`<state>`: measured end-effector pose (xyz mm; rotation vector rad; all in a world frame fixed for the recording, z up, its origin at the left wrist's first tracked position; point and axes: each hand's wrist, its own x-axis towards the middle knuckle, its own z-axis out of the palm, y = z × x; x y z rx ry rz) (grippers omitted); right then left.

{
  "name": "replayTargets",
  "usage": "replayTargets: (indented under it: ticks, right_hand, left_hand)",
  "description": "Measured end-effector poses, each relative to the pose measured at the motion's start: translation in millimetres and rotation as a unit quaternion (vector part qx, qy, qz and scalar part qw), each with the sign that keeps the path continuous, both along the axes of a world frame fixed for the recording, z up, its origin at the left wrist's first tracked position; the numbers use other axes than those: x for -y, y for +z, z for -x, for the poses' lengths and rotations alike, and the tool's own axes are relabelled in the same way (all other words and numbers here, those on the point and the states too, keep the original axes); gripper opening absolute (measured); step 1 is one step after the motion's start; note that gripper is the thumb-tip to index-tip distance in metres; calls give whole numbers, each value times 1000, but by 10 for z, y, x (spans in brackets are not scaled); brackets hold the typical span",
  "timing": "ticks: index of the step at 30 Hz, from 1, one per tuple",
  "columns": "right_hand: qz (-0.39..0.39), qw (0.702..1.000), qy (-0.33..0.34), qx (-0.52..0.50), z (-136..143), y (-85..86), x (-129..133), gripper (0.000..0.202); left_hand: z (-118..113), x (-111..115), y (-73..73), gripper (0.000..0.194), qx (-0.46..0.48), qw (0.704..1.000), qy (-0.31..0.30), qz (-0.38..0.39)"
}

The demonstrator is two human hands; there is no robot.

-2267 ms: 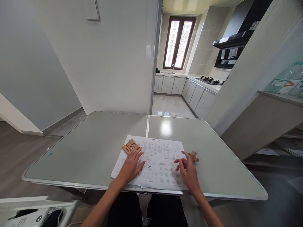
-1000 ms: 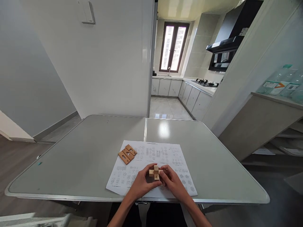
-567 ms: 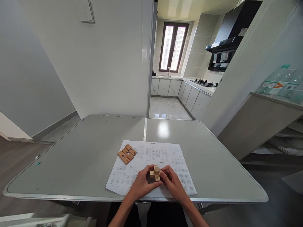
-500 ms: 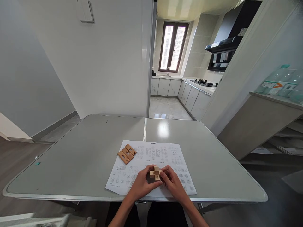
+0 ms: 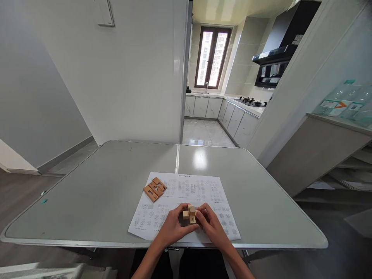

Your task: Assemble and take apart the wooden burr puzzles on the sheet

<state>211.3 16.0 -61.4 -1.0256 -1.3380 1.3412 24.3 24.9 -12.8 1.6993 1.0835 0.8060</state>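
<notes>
A small light-wood block puzzle [image 5: 192, 211] of crossing pieces is held between both hands, just above a printed sheet. My left hand [image 5: 176, 225] curls round its left side, with the thumb along the near edge. On the right side, the fingertips of my right hand [image 5: 211, 223] pinch the puzzle. Some of its pieces are hidden by the fingers. Beneath lies the white instruction sheet [image 5: 171, 195], covered in small line diagrams. Several flat brown wooden pieces [image 5: 155, 189] with cut-out slots and printed numbers rest together on the sheet's upper left.
The grey folding table [image 5: 87, 197] has a metal rim and a centre seam. Small teal bits [image 5: 44, 201] lie at its left edge. Plastic bottles [image 5: 343, 100] stand on a shelf at the right. A kitchen with a gas hob [image 5: 251, 101] lies beyond the doorway.
The puzzle has tilted slightly in the fingers, its upper block showing more of its top face. Both hands keep nearly the same place, and the view has shifted a little.
</notes>
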Motion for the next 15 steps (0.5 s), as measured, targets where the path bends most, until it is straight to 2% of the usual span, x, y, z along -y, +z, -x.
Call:
replayTargets:
  ticks: [5,10,15]
  right_hand:
    - [3,1000,-8,-1,4,-41,-18,41]
    - [5,1000,-13,-7,2,-71,-35,40]
    - [-4,1000,-5,-18,3,-23,-25,39]
  left_hand:
    - [5,-3,-36,40,-2,1000,-8,5]
    - [12,-10,-70,58,-12,1000,13,-8]
    - [18,-18,-79,62,-25,999,29,-15]
